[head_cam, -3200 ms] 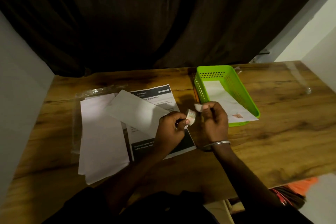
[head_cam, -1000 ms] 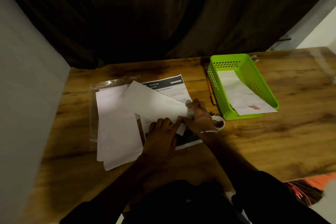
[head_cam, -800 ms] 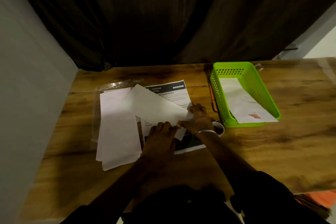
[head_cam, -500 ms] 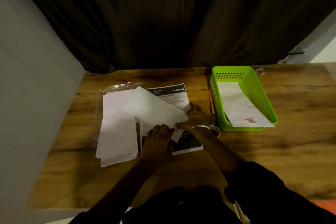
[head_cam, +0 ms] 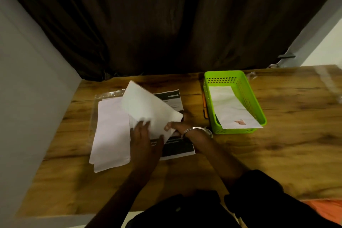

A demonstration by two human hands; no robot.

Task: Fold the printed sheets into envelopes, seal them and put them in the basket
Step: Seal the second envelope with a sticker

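A white envelope [head_cam: 148, 107] is tilted up off the table, its far corner raised toward the curtain. My left hand [head_cam: 146, 142] holds its near edge, fingers on the paper. My right hand [head_cam: 176, 126] pinches its lower right corner, thumb on top. Under both hands lies a printed sheet [head_cam: 175, 148] with dark bands. A stack of white envelopes [head_cam: 111, 131] lies to the left. The green basket [head_cam: 257, 102] stands at the right with one sealed envelope [head_cam: 231, 111] in it.
A tape roll [head_cam: 209, 132] sits by my right wrist, partly hidden. A pencil [head_cam: 204, 109] lies along the basket's left side. A clear plastic sleeve [head_cam: 103, 95] lies under the stack. A dark curtain hangs behind the table and a white wall stands at the left.
The envelope lay flat on the printed sheet under both pressing hands; now both hands lift it and its far end tips up. Earlier the hands held the tape roll.
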